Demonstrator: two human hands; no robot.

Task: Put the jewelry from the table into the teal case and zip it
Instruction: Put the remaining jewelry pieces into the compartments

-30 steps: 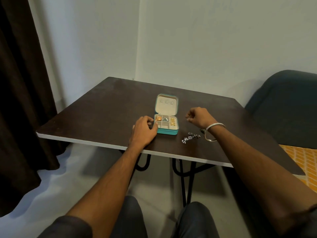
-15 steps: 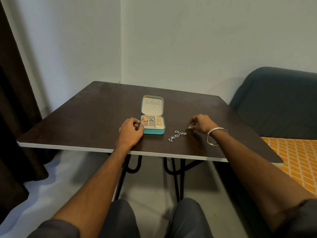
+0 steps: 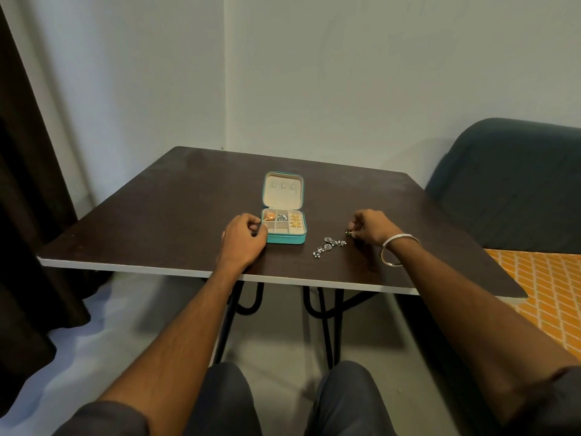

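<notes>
While the teal case lies open at the centre of the frame with its lid folded flat away from the person, its tray is already partly filled: a coppery piece in the back left compartment, a silver cluster in the back middle, gold pieces down the right side, and two front cells that look bare. The left hand rests curled against the case's front left corner, its grip loosely closed on nothing I can make out; I judge it is there to brace the light box so it does not slide as pieces go in. To the right of centre the right hand has its grip pinched tight on a small dark piece at the fingertips, down at the worktop (whether it has lifted clear cannot be told). Between that hand and the case lie silver floral earrings, loose on the wood, so the packing seems well along but not finished, and the zip is not yet touched. A silver bangle sits on the right wrist; it is worn, not part of the load. Those earrings lie just below the straight path from pinch to tray and could be swept off the near edge by a low pass. A dark sofa fills the right of the frame, a dark curtain the left.
</notes>
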